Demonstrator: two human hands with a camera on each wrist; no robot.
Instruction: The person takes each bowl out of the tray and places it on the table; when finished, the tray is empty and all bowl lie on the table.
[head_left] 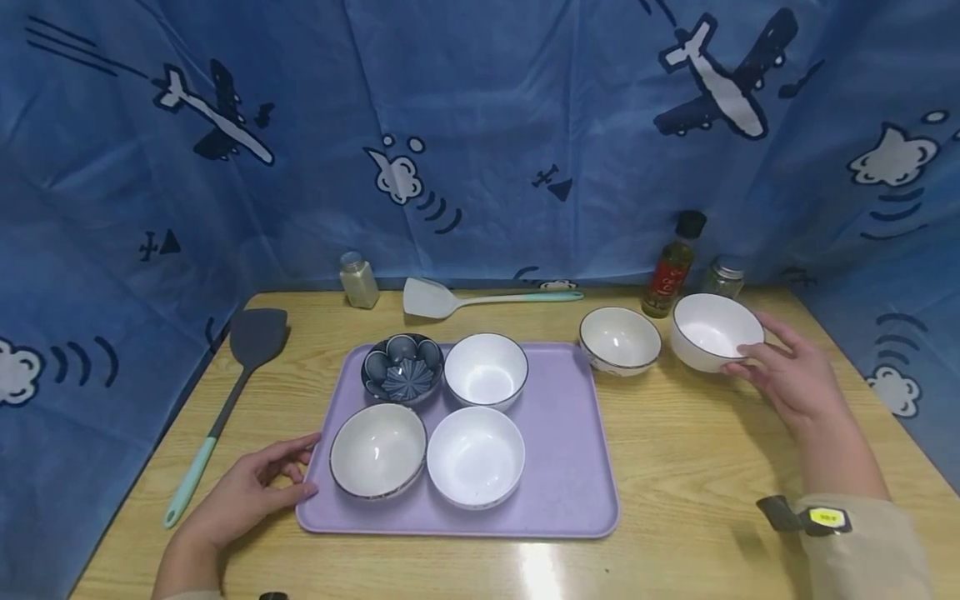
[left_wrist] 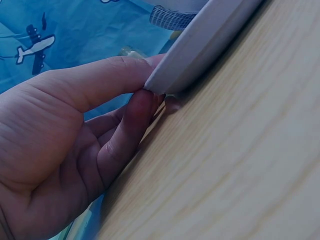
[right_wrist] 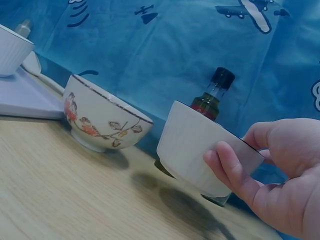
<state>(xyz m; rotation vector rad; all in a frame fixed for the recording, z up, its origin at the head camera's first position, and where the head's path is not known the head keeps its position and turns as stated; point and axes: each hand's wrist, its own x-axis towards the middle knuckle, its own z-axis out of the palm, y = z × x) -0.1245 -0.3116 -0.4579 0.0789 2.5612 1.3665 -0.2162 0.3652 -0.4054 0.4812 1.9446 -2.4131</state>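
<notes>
My right hand (head_left: 798,375) grips a white bowl (head_left: 699,354) by its near right rim. In the right wrist view that bowl (right_wrist: 195,150) is tilted and hangs above the table, its shadow below. Left of it stands a flower-patterned bowl (right_wrist: 102,120). My left hand (head_left: 251,492) pinches the left edge of a lilac tray (head_left: 566,433) between thumb and fingers; the left wrist view shows the fingertips at the tray's rim (left_wrist: 200,55). On the tray sit a dark blue petal-patterned bowl (head_left: 405,379), a cream bowl (head_left: 378,450) and two white bowls, one dark-rimmed (head_left: 486,371), one nearer (head_left: 476,458).
A dark spatula (head_left: 257,337) with a mint handle lies at the left. Along the back are a jar of pale powder (head_left: 359,282), a white spatula (head_left: 431,298), a red-labelled bottle (head_left: 669,271) and a metal-lidded jar (head_left: 723,277). Blue airplane-print cloth (head_left: 480,150) hangs behind.
</notes>
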